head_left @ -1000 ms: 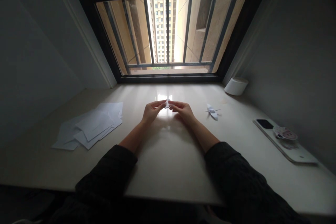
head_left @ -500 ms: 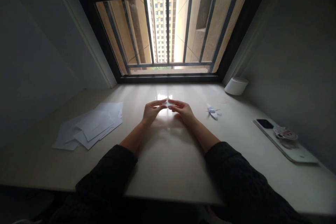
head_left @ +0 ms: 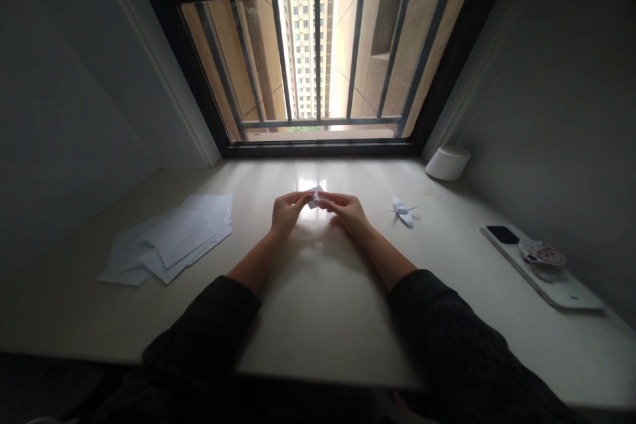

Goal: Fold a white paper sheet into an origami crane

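Observation:
Between my two hands is a small folded piece of white paper (head_left: 315,199), held just above the tabletop in the middle. My left hand (head_left: 288,210) pinches its left side between thumb and fingers. On the other side, the thumb and fingers of my right hand (head_left: 348,210) close on the paper's right part. The fingers hide some of the folds. A folded paper crane (head_left: 402,211) lies on the white surface to the right of my right hand.
Loose white paper sheets (head_left: 183,232) lie overlapping at the left. To the right is a white phone (head_left: 546,278) with a round grip on its back. A white cylindrical object (head_left: 448,163) stands near the right wall, by the barred window (head_left: 318,66).
The folded paper has turned between my fingers and shows more of its face. My left thumb and fingers have closed together on it; both arms stay about where they were.

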Available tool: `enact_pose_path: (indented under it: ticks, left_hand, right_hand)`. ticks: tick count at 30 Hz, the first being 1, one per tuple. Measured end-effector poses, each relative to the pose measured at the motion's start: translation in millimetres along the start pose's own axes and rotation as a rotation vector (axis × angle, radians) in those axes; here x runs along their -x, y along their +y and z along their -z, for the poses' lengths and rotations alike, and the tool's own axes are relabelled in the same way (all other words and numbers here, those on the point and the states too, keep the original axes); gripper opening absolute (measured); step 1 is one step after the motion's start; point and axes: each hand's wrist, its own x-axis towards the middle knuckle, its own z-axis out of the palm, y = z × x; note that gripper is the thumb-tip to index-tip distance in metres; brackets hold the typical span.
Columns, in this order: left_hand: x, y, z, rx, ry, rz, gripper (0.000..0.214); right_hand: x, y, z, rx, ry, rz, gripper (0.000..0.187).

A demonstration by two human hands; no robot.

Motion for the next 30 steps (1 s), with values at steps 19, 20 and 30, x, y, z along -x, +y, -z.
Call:
enact_pose_path:
  ticks: [19,20,30]
  left_hand:
    - [2,-2,-7.0,0.097,0.079,-0.052,0.027]
    - [3,-2,-8.0,0.108,0.093,-0.040,0.028]
    - [6,0,-11.3,0.116,0.111,-0.032,0.030]
  right_hand:
    - [-1,1,-2,0.000,0.146,0.064,0.033]
    - [-1,1,-3,-0.001,0.147,0.059,0.033]
    - [0,-2,-6,-0.047,0.166,0.060,0.034]
